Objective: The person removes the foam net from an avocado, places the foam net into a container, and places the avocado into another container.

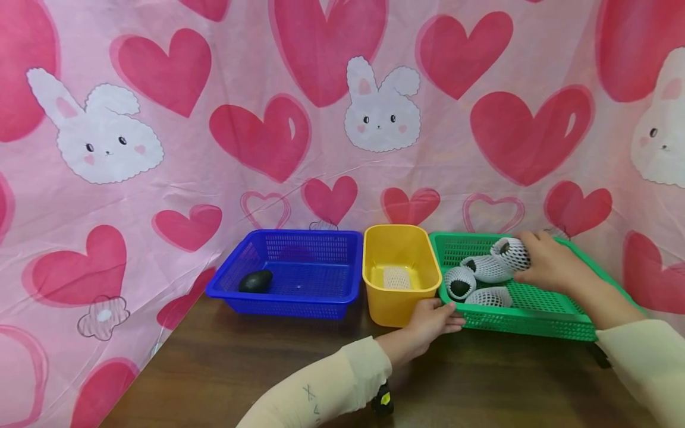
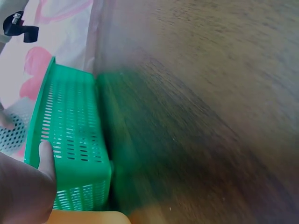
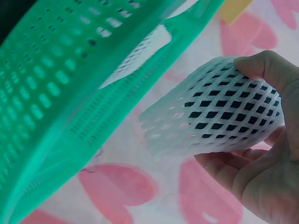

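Note:
My right hand [image 1: 551,263] grips an avocado in a white foam net [image 3: 229,109], raised above the green basket [image 1: 535,324]. Dark skin shows through the mesh, and the net's empty end hangs past the fruit. Several other foam-netted fruits [image 1: 489,269] lie in the left part of that basket. My left hand [image 1: 428,326] is at the basket's front left corner, beside the yellow bin [image 1: 402,303]. Its fingers are extended, and in the left wrist view the thumb [image 2: 46,158] lies against the green rim.
An empty foam net [image 1: 396,278] lies inside the yellow bin. Left of it stands a blue basket [image 1: 299,306] holding one bare dark avocado [image 1: 255,282]. All the containers sit in a row on a brown wooden table [image 1: 214,362], with a pink heart-patterned cloth [image 1: 332,166] behind.

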Demonstrator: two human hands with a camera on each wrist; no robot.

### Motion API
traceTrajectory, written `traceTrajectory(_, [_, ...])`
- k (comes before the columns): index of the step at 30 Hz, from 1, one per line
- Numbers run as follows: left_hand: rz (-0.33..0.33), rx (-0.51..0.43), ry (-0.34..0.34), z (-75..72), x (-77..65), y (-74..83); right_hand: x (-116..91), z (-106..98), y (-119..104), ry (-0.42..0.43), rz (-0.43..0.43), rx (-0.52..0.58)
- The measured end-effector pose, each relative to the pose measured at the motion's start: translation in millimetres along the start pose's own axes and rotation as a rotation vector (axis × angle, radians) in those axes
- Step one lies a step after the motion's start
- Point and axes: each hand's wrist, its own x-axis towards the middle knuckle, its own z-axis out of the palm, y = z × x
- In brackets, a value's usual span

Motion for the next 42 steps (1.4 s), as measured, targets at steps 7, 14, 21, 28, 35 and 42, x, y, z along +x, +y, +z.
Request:
traceTrajectory(7, [-0.003, -0.001, -0.026, -11.4, -4.8, 4.1, -9.4, -5.8, -26.1, 0.034, -0.058, -0.004])
traceTrajectory(14, [-0.010, 0.055, -0.088, -29.2, -15.3, 13.7, -16.2, -5.9, -47.8, 0.058, -0.100, 0.014])
traceTrajectory(21, [-0.004, 0.073, -0.148, -49.6, -25.1, 20.6, -23.2, -0.4, -67.0, 0.090, -0.168, 0.007])
traceTrajectory(28, [-0.009, 0.167, -0.197, -74.3, -34.6, 35.5, -31.8, 10.5, -88.6, 0.116, -0.251, 0.022])
traceTrajectory(35, [0.024, 0.256, -0.255, -100.1, -45.4, 47.6, -35.2, 26.1, -110.1, 0.080, -0.300, 0.041])
traceTrajectory(42, [0.072, 0.312, -0.257, -118.0, -52.2, 49.7, -37.2, 37.7, -128.4, 0.008, -0.291, 0.029])
